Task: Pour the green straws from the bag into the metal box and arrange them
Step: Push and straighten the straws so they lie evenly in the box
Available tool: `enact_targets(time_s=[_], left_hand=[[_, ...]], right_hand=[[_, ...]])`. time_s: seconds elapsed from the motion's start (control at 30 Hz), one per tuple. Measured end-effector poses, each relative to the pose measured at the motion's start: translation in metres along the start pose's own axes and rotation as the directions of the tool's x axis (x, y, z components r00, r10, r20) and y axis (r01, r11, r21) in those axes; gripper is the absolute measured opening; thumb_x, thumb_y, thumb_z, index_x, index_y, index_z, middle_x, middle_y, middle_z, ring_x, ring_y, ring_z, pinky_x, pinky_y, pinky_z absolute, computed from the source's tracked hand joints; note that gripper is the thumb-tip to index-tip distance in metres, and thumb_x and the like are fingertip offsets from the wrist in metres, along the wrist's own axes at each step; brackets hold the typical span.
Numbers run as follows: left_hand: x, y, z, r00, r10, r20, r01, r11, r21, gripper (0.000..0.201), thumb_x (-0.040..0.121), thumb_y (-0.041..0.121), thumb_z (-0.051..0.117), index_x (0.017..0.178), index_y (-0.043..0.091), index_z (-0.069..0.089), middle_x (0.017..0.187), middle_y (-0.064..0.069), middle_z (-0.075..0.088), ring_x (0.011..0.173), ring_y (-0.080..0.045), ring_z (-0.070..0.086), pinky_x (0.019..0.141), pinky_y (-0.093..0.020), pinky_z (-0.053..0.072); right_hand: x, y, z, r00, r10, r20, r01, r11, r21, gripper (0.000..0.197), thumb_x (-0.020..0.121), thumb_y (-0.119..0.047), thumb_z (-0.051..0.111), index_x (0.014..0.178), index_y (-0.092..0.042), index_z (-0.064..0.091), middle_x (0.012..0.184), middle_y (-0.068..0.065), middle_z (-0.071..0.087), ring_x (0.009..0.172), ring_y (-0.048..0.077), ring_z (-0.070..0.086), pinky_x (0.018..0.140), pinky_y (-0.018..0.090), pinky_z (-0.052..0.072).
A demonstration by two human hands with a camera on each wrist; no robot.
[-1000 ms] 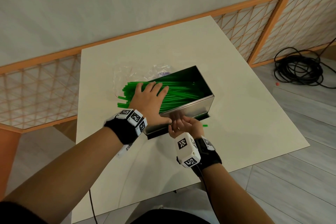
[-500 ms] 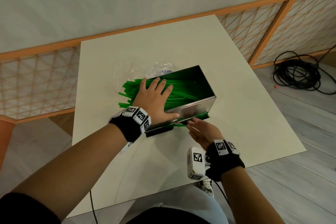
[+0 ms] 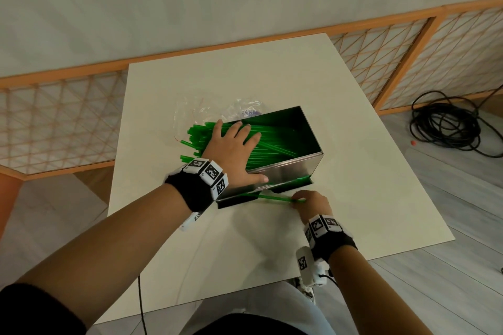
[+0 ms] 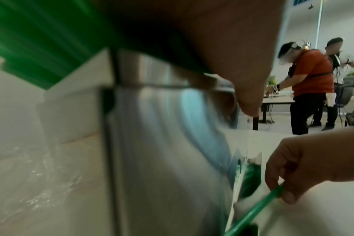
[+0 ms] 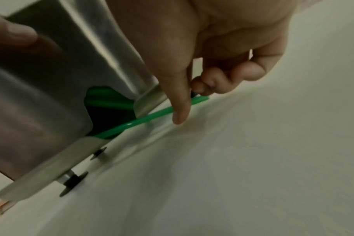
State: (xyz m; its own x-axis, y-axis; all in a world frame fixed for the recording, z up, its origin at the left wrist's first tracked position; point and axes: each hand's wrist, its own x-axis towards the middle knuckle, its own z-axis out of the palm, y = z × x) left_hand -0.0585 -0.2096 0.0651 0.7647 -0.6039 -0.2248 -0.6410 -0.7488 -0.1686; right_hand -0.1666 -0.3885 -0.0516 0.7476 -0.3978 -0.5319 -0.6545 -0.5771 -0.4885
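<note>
On the cream table [image 3: 340, 106], seen from the head camera, the metal box [image 3: 285, 171] lies open-topped with green straws [image 3: 269, 141] inside and sticking out past its left end, over the crumpled clear bag [image 3: 196, 109]. The left hand [image 3: 231, 149] lies flat on the straws, fingers spread, thumb against the box's near wall. The right hand [image 3: 310, 201] pinches one stray straw [image 3: 275, 198] on the table beside the box's near side. From the left wrist, the box wall [image 4: 162, 143] fills the frame, blurred, with the right hand [image 4: 305, 162] pinching the straw [image 4: 253, 212]. From the right wrist, curled fingers [image 5: 222, 79] hold the straw [image 5: 139, 122], whose far end reaches a cut-out in the box [image 5: 51, 79].
</note>
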Motion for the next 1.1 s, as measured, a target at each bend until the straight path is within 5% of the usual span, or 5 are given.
enact_targets(time_s=[0.33,0.5,0.63,0.8,1.1], left_hand=[[-0.009,-0.019,-0.032,0.978,-0.075,-0.196,0.030,0.974,-0.226,0.095,0.071,0.087,0.022,0.146,0.027,0.025,0.152,0.002,0.033,0.141,-0.018,0.028,0.117,-0.054,0.010],[-0.031,-0.043,-0.034,0.799,-0.395,-0.454,0.047,0.793,-0.607,0.060,0.093,0.055,0.034,0.136,0.015,0.045,0.140,-0.006,0.049,0.129,-0.023,0.045,0.108,-0.039,0.032],[-0.051,-0.058,-0.005,0.604,-0.767,-0.217,0.067,0.320,-0.945,0.042,0.101,0.036,0.035,0.132,0.013,0.050,0.140,-0.005,0.048,0.130,-0.020,0.043,0.108,-0.029,0.030],[-0.051,-0.072,0.030,0.542,-0.814,0.209,-0.018,-0.260,-0.966,0.052,0.098,0.053,0.019,0.130,0.023,0.047,0.144,-0.001,0.044,0.136,-0.018,0.036,0.116,-0.044,0.022],[-0.019,-0.006,0.013,0.630,-0.749,0.203,0.070,-0.206,-0.976,0.057,0.100,0.048,0.016,0.149,0.021,0.023,0.157,0.000,0.021,0.144,-0.018,0.022,0.112,-0.023,0.012]], right_hand=[[-0.030,-0.016,-0.124,0.967,-0.241,0.085,0.254,0.945,-0.209,0.014,0.081,-0.013,0.069,0.088,-0.023,0.077,0.074,0.002,0.063,0.059,0.009,0.051,0.055,0.017,0.039],[-0.035,-0.045,-0.160,0.927,-0.375,0.029,0.376,0.921,-0.099,0.018,0.081,-0.021,0.072,0.098,-0.019,0.076,0.054,-0.010,0.051,0.051,0.004,0.043,0.045,0.008,0.032],[-0.028,-0.076,-0.164,0.894,-0.446,0.033,0.446,0.882,-0.152,0.021,0.085,-0.024,0.067,0.104,-0.017,0.074,0.067,-0.005,0.059,0.063,0.007,0.049,0.052,0.011,0.032],[-0.016,-0.110,-0.145,0.883,-0.452,0.126,0.467,0.815,-0.343,0.028,0.087,-0.023,0.062,0.114,-0.017,0.069,0.115,0.007,0.067,0.100,0.022,0.062,0.085,0.027,0.051],[0.006,-0.114,-0.088,0.824,-0.548,0.146,0.566,0.782,-0.259,0.086,0.077,-0.047,0.069,0.147,-0.020,0.026,0.147,0.006,0.030,0.136,0.026,0.032,0.112,0.043,0.034]])
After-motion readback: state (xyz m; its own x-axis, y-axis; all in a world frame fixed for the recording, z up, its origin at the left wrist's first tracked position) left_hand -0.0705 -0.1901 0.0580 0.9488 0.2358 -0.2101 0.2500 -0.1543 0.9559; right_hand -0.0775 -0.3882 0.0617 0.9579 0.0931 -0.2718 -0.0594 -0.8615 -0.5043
